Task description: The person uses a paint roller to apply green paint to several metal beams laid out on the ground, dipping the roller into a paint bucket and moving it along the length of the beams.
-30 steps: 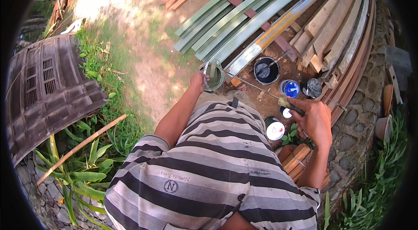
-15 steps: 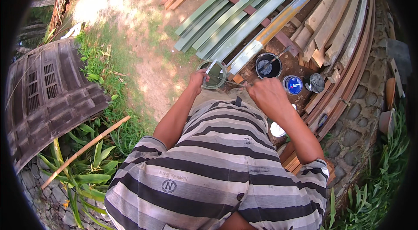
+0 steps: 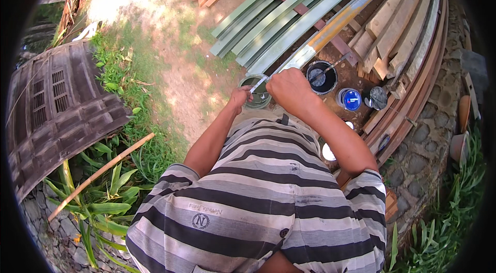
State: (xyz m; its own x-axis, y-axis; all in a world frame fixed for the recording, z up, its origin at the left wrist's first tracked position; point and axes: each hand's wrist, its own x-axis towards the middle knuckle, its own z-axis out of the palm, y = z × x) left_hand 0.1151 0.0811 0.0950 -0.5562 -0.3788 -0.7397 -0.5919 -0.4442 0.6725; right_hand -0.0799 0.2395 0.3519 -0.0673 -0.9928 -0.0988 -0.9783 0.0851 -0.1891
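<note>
A round green bucket sits just beyond my waist, greenish inside. My left hand is closed at its left side, on a pale flat strip that slants across the opening. My right hand is in a fist at the bucket's right rim, close to the strip's far end. The back of that hand hides whatever its fingers hold. To its right stands a black bucket with a long-handled tool leaning in it.
Green painted metal lengths lie over brown crosspieces ahead. Timber boards are stacked at right, beside a stone wall. Near me are a blue-lidded tub and a dark container. A weathered wooden panel leans at left.
My right hand has moved left and forward to the bucket's rim. The thin handle that ran from the bucket to it is now hidden. My left hand has shifted slightly nearer me.
</note>
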